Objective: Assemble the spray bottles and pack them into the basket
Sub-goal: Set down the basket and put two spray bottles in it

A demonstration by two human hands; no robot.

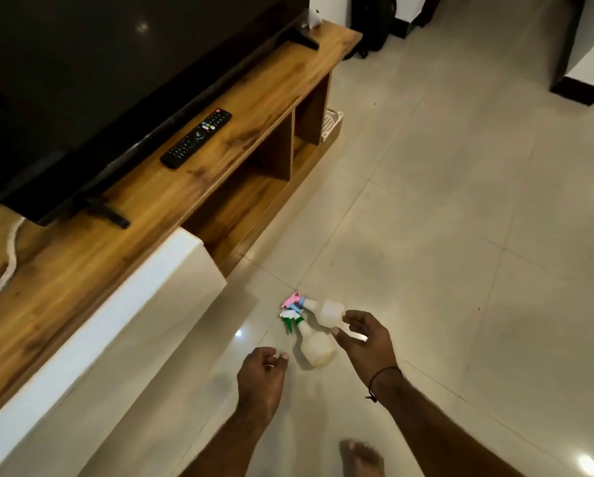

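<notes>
— As two spray bottles lie side by side on the tiled floor (443, 201), where do the hands stand?

— Both reach down toward them. The right hand (366, 339) hovers over the pair with fingers spread and loosely bent, gripping nothing; whether a fingertip touches the pink-trigger bottle (323, 311) cannot be told. The left hand (259, 371) hangs just beside the green-trigger bottle (314, 344), fingers curled in, thumb out, holding nothing.

— Are the bottles assembled?

— Each appears to carry its trigger head already, nozzles pointing toward the wooden TV stand (185, 173). Whether the heads are screwed tight is not visible.

— So which step is in hand?

— Judging by the reach, the pick-up before packing. A white perforated basket (331, 123) shows only partly, at the far end of the stand, well apart from the bottles.

— What does the next move call for?

— Probably closing one hand round each translucent body, lifting both clear, then carrying them across to the basket. The bodies look smooth and light, so a firm wrap seems wise.

— Anything else in frame?

— A remote control (196, 137) beside the television (99, 80), and a bare foot (362, 457) at the lower edge.
</notes>
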